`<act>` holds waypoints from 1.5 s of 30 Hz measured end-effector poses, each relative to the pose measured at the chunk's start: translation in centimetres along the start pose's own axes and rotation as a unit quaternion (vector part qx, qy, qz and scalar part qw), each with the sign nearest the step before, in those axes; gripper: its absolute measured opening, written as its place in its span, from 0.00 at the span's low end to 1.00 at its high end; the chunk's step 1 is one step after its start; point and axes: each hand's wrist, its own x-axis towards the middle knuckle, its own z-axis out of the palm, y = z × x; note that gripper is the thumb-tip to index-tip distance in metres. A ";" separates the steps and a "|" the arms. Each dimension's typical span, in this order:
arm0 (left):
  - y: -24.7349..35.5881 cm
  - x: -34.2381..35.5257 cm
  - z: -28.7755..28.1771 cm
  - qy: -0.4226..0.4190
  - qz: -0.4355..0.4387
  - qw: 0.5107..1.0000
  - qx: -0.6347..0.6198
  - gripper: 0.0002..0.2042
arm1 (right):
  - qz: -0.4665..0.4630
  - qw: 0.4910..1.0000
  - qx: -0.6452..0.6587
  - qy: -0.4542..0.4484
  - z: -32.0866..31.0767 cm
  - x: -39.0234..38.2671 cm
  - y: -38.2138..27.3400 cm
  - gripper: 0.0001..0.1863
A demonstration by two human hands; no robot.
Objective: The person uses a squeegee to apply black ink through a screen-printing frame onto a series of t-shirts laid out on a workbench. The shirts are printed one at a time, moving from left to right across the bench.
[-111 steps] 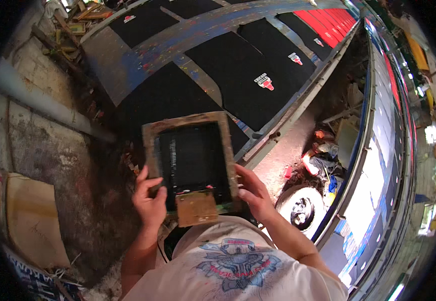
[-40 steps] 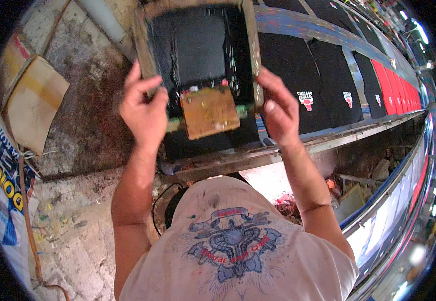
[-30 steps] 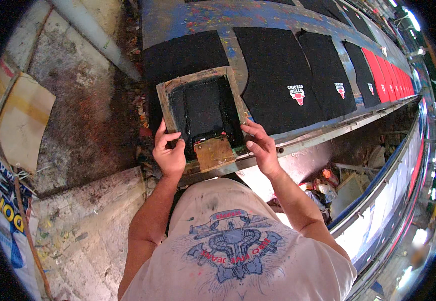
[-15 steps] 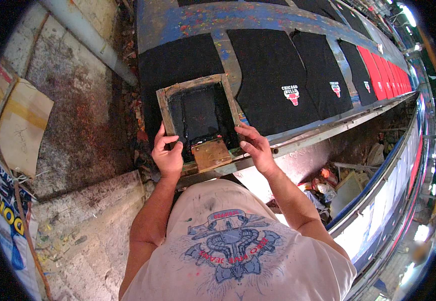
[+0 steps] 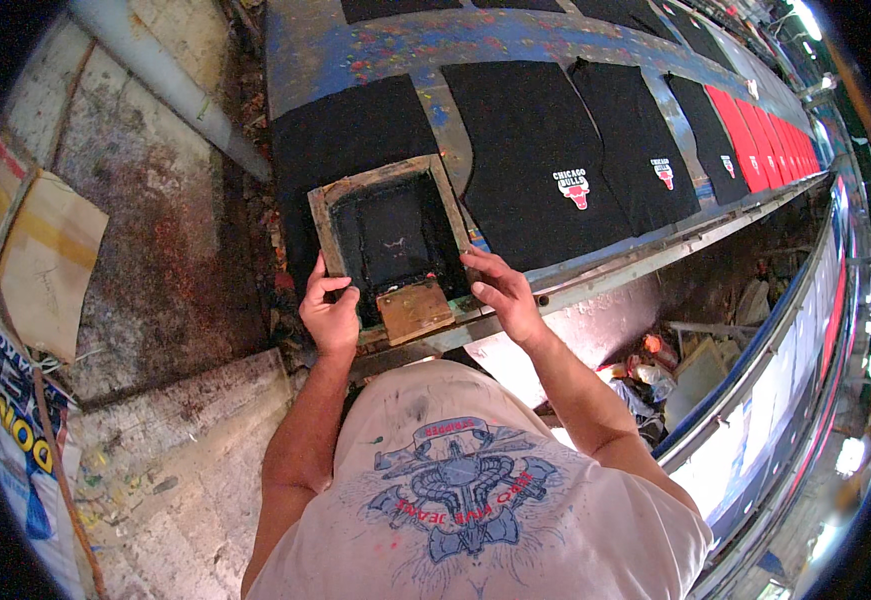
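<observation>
A wooden-framed printing screen (image 5: pixel 326 226) with dark mesh lies over the near part of a black fabric panel (image 5: pixel 355 120) at the table's near left end. Pale, thin lines show in the middle of the mesh. My left hand (image 5: pixel 332 315) grips the frame's near left corner, fingers on its outer side and thumb towards me. My right hand (image 5: pixel 508 297) holds the near right side, fingertips against the wood and thumb apart. Between my hands a small brown wooden board (image 5: pixel 415 311) sits at the frame's near edge.
Rightward along the long paint-spotted table (image 5: pixel 355 42) lie black panels (image 5: pixel 515 140) with small red-and-white prints, then several red panels (image 5: pixel 745 135). A metal rail (image 5: pixel 645 245) edges the table. Below it are scraps (image 5: pixel 655 375). Cardboard (image 5: pixel 50 260) leans at left.
Faint pale lines now show in the screen's mesh, which looked plain dark before. The whole view has shifted slightly; both hands keep their hold on the frame.
</observation>
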 end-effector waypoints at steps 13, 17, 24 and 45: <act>-0.1 0.2 -0.1 -0.004 0.010 1.000 -0.014 0.13 | -0.007 1.000 0.010 -0.012 -0.2 0.0 0.2 0.32; -0.2 0.2 -0.3 0.003 -0.005 1.000 -0.009 0.13 | -0.009 1.000 0.014 -0.013 -0.2 0.0 0.3 0.32; -0.6 0.2 -0.6 -0.012 0.016 1.000 -0.003 0.12 | -0.006 1.000 0.006 -0.011 -0.1 0.0 0.2 0.32; 1.0 0.2 -0.6 -0.032 -0.018 0.995 0.097 0.23 | -0.302 0.811 -0.479 -0.147 5.5 0.7 -6.8 0.35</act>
